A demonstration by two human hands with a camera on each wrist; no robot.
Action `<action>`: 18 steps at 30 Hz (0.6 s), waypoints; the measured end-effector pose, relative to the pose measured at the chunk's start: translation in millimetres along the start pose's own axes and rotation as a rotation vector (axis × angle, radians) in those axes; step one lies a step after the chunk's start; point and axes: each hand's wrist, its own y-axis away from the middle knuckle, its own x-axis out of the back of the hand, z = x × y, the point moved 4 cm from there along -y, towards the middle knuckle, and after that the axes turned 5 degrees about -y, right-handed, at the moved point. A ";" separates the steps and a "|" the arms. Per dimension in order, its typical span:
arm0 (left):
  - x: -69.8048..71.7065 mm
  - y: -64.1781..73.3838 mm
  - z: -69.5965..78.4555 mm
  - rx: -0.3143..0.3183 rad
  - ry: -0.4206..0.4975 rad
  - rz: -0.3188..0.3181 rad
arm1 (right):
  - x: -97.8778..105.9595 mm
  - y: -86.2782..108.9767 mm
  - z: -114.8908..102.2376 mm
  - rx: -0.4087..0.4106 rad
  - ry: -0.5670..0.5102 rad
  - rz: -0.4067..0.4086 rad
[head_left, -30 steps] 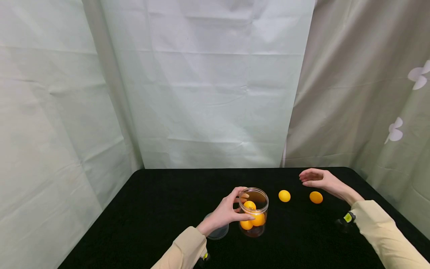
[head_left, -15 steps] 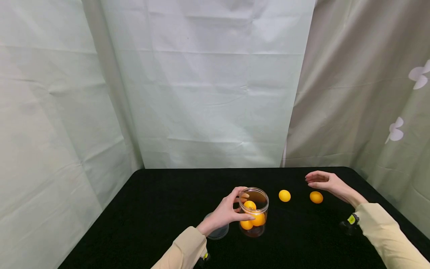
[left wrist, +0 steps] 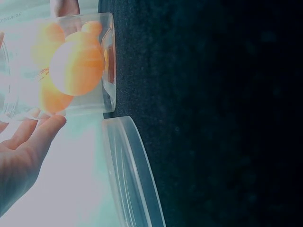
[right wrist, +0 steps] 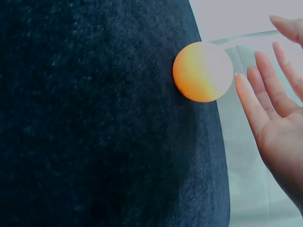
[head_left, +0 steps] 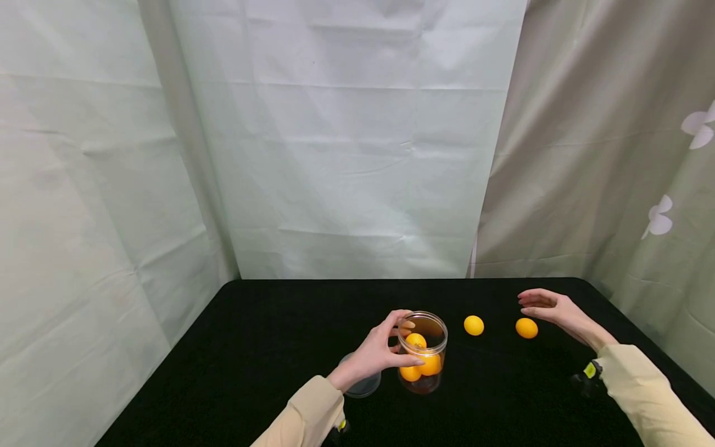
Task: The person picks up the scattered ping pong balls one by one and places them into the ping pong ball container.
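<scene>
My left hand (head_left: 373, 352) grips a clear, open-topped jar (head_left: 426, 387) near its rim, thumb on the near side and fingers behind. Several orange ping-pong balls (left wrist: 77, 64) lie inside the jar, which stands upright on the table. Two more balls rest to its right: a lighter one (head_left: 473, 325) near the jar, and a deeper orange one (head_left: 527, 328) farther right. Over that farther ball hovers my right hand (head_left: 565, 315), holding nothing. In the right wrist view its fingers (right wrist: 248, 101) are spread and relaxed close beside the ball (right wrist: 201, 72).
A clear round lid (head_left: 364, 386) lies on the black-covered table (head_left: 268, 347), left of the jar and partly under my left forearm in the head view. White sheets (head_left: 346, 155) hang behind the table, and a beige curtain (head_left: 564, 155) hangs at the right.
My right hand has drifted right and slightly down, from left of the farther ball to just above it. The left hand, jar and balls stay in place.
</scene>
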 end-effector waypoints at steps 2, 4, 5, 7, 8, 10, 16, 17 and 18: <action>-0.5 0.0 -0.2 0.003 -0.004 0.000 | 1.0 1.2 2.5 -0.002 -0.006 0.005; -0.9 0.2 -0.7 0.005 -0.004 0.001 | 1.9 2.5 4.5 -0.007 -0.012 -0.002; -1.0 0.4 -0.7 0.006 -0.004 0.001 | 2.4 3.4 5.1 -0.010 -0.015 -0.007; -1.1 0.5 -1.1 0.004 -0.002 0.000 | 3.0 5.1 6.2 -0.013 -0.021 -0.023; -1.1 0.6 -1.1 0.003 -0.002 -0.001 | 3.1 6.1 6.3 -0.012 -0.026 -0.031; -0.9 0.8 -0.6 0.000 -0.002 -0.001 | 3.7 7.9 7.0 -0.015 -0.033 -0.038; -0.4 0.3 -0.7 -0.001 0.002 -0.001 | 4.8 11.9 10.3 -0.006 -0.056 -0.074; -0.1 0.2 -0.8 -0.001 0.003 -0.001 | 4.8 12.3 11.1 -0.007 -0.061 -0.081; 0.0 0.0 -1.0 0.000 0.004 -0.001 | 4.6 12.7 11.7 -0.008 -0.065 -0.087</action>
